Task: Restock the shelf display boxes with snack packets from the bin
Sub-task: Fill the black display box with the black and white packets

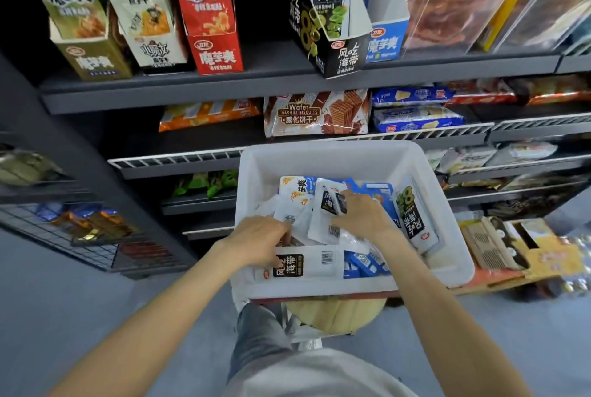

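Up and to the left of the white bin (428, 172), an olive display box (91, 57) stands on the top shelf (192, 89), with a cream box (150, 45) and a red box (214, 51) beside it. Inside the bin, at its left part, the left hand (259, 241) reaches down among the snack packets (297, 204), its fingers curled onto a black-and-white packet (307, 264) that lies against the bin's near wall. Right of it, near the bin's middle, the right hand (361, 214) lies on the heap, its fingers bent around another white packet (329, 211). At the bin's right wall a packet with a green figure (412, 214) leans upright. Above the bin, a wafer bag (316, 113) lies on the middle shelf. Further up, to the right, a black display box (332, 51) and a blue box (383, 41) stand on the top shelf.
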